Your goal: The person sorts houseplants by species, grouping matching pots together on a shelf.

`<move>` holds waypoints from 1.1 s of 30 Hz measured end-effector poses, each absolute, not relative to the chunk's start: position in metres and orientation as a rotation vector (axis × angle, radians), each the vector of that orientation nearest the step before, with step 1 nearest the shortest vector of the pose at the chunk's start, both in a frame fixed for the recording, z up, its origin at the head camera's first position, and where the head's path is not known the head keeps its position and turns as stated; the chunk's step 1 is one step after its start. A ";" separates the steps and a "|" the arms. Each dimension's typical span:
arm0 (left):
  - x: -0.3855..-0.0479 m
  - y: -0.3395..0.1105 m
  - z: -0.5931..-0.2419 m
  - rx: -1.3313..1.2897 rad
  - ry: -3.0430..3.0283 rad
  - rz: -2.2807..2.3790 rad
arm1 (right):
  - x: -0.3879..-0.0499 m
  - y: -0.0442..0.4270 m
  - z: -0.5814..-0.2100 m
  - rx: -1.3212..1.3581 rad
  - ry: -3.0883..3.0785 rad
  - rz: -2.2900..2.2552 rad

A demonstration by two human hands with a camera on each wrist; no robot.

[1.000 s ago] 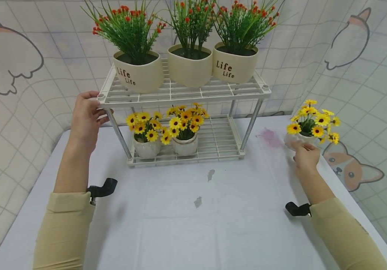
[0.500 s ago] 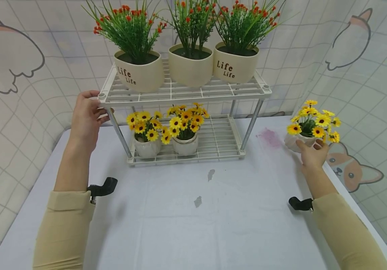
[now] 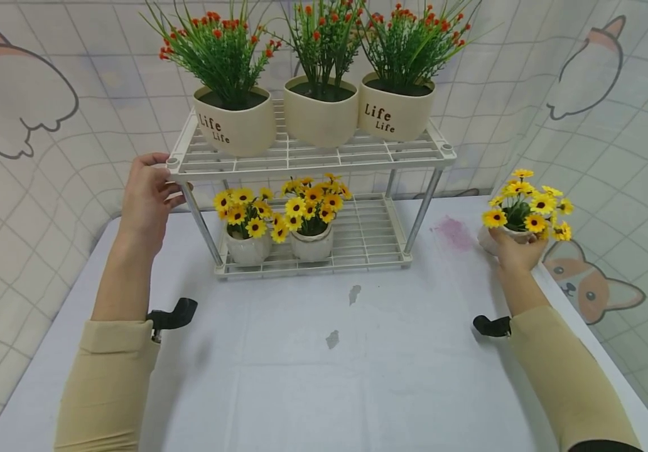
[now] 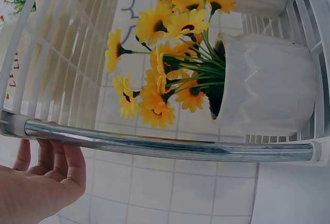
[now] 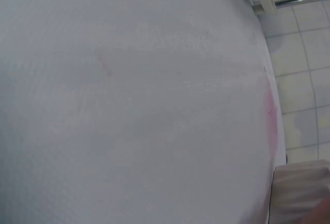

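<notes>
My left hand (image 3: 145, 204) grips the upper left corner of a white two-tier wire rack (image 3: 313, 164). In the left wrist view its fingers curl behind the top of the metal post (image 4: 154, 142). At the right side of the table, my right hand (image 3: 518, 256) holds a small white pot of yellow flowers (image 3: 527, 207), thumb at its left side. Two similar pots of yellow flowers, a left one (image 3: 247, 250) and a right one (image 3: 311, 245), stand on the lower tier. The right wrist view catches just the white pot's side (image 5: 299, 190) and a bit of finger.
Three cream planters, left (image 3: 236, 129), middle (image 3: 321, 116) and right (image 3: 394, 110), with red-flowered plants line the upper tier. The white-covered table (image 3: 279, 402) bears a pink stain (image 3: 453, 232) between rack and right pot. A tile-patterned curtain (image 3: 527, 75) hangs behind.
My right hand has shifted its hold on the flower pot, its thumb now at the left side and the wrist turned. The pot stays about where it was. My left hand has stayed on the rack.
</notes>
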State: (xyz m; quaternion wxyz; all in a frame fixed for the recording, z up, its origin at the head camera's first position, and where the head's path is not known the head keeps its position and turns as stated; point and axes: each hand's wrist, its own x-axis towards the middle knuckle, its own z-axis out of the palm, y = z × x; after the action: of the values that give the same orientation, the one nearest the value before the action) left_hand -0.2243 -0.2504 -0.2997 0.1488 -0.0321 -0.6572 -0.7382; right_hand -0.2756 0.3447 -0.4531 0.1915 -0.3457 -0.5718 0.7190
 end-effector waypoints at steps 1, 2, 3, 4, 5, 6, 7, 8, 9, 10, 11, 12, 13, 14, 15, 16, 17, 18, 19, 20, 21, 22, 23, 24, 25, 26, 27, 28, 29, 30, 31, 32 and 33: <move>-0.224 -0.250 -0.300 -0.096 -1.889 -2.122 | -0.277 0.345 -0.454 -0.950 -1.586 2.015; -0.224 -0.250 -0.300 -0.099 -1.888 -2.121 | -0.278 0.345 -0.454 -0.934 -1.569 2.013; -0.224 -0.250 -0.300 -0.100 -1.888 -2.119 | -0.279 0.345 -0.455 -0.923 -1.557 2.010; -0.224 -0.250 -0.300 -0.101 -1.889 -2.117 | -0.280 0.345 -0.455 -0.910 -1.547 2.008; -0.224 -0.250 -0.300 -0.102 -1.901 -2.102 | -0.281 0.346 -0.455 -0.902 -1.533 2.010; -0.224 -0.250 -0.301 -0.100 -1.903 -2.102 | -0.281 0.347 -0.456 -0.896 -1.524 2.010; -0.224 -0.250 -0.301 -0.100 -1.906 -2.102 | -0.282 0.347 -0.457 -0.886 -1.520 2.008; -0.224 -0.250 -0.302 -0.099 -1.906 -2.105 | -0.283 0.348 -0.458 -0.886 -1.519 2.004; -0.224 -0.250 -0.302 -0.100 -1.908 -2.107 | -0.283 0.348 -0.458 -0.886 -1.520 2.000; -0.225 -0.251 -0.302 -0.101 -1.908 -2.110 | -0.284 0.349 -0.459 -0.884 -1.523 1.996; -0.225 -0.251 -0.302 -0.104 -1.908 -2.113 | -0.284 0.349 -0.460 -0.884 -1.526 1.990; -0.225 -0.251 -0.302 -0.105 -1.908 -2.112 | -0.285 0.349 -0.460 -0.879 -1.533 1.982; -0.225 -0.251 -0.302 -0.108 -1.908 -2.110 | -0.285 0.350 -0.461 -0.872 -1.536 1.979; -0.225 -0.251 -0.302 -0.112 -1.908 -2.108 | -0.286 0.350 -0.462 -0.869 -1.543 1.973; -0.225 -0.252 -0.302 -0.115 -1.908 -2.107 | -0.286 0.350 -0.462 -0.864 -1.545 1.972; -0.225 -0.252 -0.302 -0.117 -1.905 -2.108 | -0.286 0.350 -0.462 -0.862 -1.546 1.972; -0.225 -0.252 -0.301 -0.120 -1.903 -2.110 | -0.286 0.351 -0.462 -0.860 -1.542 1.975; -0.225 -0.252 -0.301 -0.121 -1.903 -2.110 | -0.286 0.351 -0.462 -0.857 -1.540 1.978; -0.225 -0.252 -0.301 -0.123 -1.902 -2.113 | -0.286 0.351 -0.463 -0.861 -1.540 1.978; -0.226 -0.252 -0.301 -0.123 -1.902 -2.116 | -0.286 0.351 -0.463 -0.864 -1.541 1.976; -0.225 -0.252 -0.301 -0.123 -1.904 -2.115 | -0.286 0.351 -0.463 -0.875 -1.550 1.972; -0.225 -0.252 -0.301 -0.123 -1.905 -2.117 | -0.286 0.352 -0.463 -0.885 -1.563 1.964; -0.225 -0.252 -0.301 -0.121 -1.906 -2.118 | -0.286 0.352 -0.462 -0.893 -1.569 1.962; -0.225 -0.252 -0.301 -0.122 -1.906 -2.120 | -0.285 0.352 -0.462 -0.901 -1.582 1.951; -0.225 -0.252 -0.302 -0.121 -1.907 -2.119 | -0.285 0.352 -0.462 -0.904 -1.594 1.942; -0.225 -0.252 -0.302 -0.122 -1.909 -2.117 | -0.285 0.352 -0.462 -0.907 -1.605 1.931; -0.225 -0.252 -0.302 -0.123 -1.912 -2.113 | -0.285 0.352 -0.462 -0.910 -1.614 1.925; -0.225 -0.251 -0.302 -0.123 -1.914 -2.112 | -0.285 0.352 -0.462 -0.904 -1.617 1.920; -0.224 -0.251 -0.302 -0.122 -1.917 -2.107 | -0.284 0.352 -0.462 -0.901 -1.626 1.911; -0.224 -0.251 -0.302 -0.125 -1.911 -2.113 | -0.285 0.351 -0.462 -0.896 -1.644 1.895; -0.224 -0.251 -0.302 -0.122 -1.911 -2.110 | -0.284 0.351 -0.462 -0.898 -1.663 1.883; -0.224 -0.251 -0.302 -0.122 -1.912 -2.108 | -0.284 0.351 -0.462 -0.904 -1.684 1.875; -0.223 -0.251 -0.301 -0.119 -1.912 -2.105 | -0.283 0.351 -0.462 -0.909 -1.703 1.872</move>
State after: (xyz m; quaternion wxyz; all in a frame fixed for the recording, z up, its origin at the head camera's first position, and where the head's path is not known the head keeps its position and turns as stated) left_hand -0.2234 -0.2509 -0.3013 0.1471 -0.0415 -0.6644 -0.7316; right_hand -0.2834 0.3509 -0.4622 0.2243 -0.3293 -0.6173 0.6784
